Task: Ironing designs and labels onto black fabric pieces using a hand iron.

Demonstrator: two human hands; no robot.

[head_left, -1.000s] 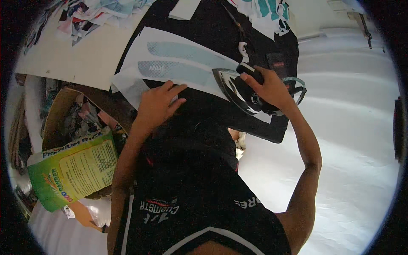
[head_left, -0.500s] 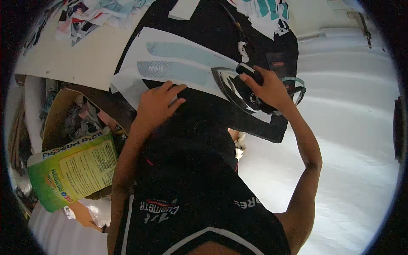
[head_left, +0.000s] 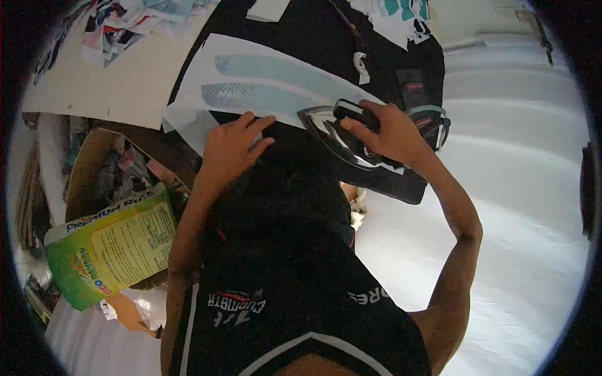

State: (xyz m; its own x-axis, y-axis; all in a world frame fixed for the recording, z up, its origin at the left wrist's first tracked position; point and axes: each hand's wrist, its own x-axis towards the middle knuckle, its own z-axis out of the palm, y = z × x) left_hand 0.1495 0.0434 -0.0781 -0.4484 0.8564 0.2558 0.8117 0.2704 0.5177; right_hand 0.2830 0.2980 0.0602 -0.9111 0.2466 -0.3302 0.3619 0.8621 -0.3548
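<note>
Two hands – right hand [head_left: 392,135] grips iron [head_left: 342,135] | left hand [head_left: 232,147] presses white sheet [head_left: 263,81]

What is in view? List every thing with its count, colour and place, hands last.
iron: one, black and silver, centre, on the black fabric
black fabric: one, black, top centre
transfer sheet: one, white with pale teal stripes, on the fabric
cardboard box: one, brown, left
sack: one, green and yellow, lower left
white sheet: one, white, right
left hand: flat on the sheet's edge
right hand: gripping the iron's handle
</note>
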